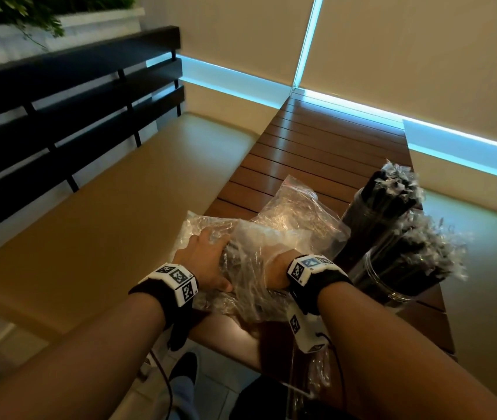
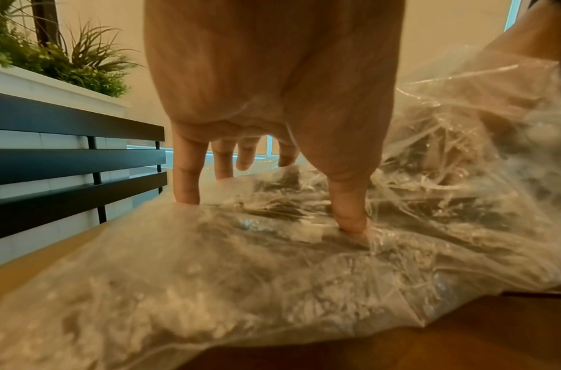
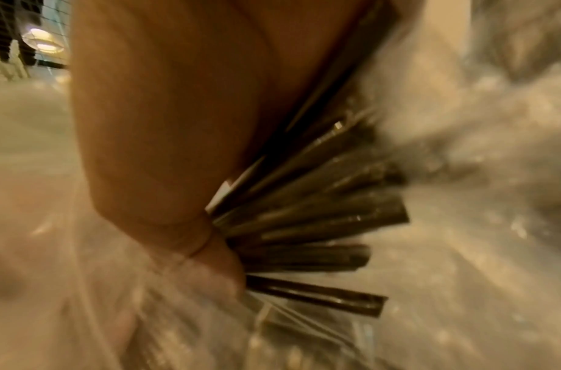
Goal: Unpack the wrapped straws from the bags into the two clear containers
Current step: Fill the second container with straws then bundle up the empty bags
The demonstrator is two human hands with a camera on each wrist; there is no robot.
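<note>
A crumpled clear bag (image 1: 241, 286) of black wrapped straws lies at the near edge of the wooden table (image 1: 316, 147). My left hand (image 1: 207, 247) presses on top of it with straight, spread fingers (image 2: 185, 180) and the thumb dug into the plastic. My right hand (image 1: 271, 265) is inside the bag, seen through the film. In the right wrist view it grips a fanned bundle of straws (image 3: 304, 220) between thumb and palm (image 3: 209, 270). Two clear containers stand on the right, the far one (image 1: 383, 207) and the near one (image 1: 392, 286), both packed with upright straws.
A second, flattened clear bag (image 1: 295, 207) lies behind the first, beside the containers. A beige bench seat (image 1: 120, 192) with a black slatted backrest (image 1: 59, 116) runs along the left. A planter (image 2: 51, 62) sits above the backrest. The far table boards are bare.
</note>
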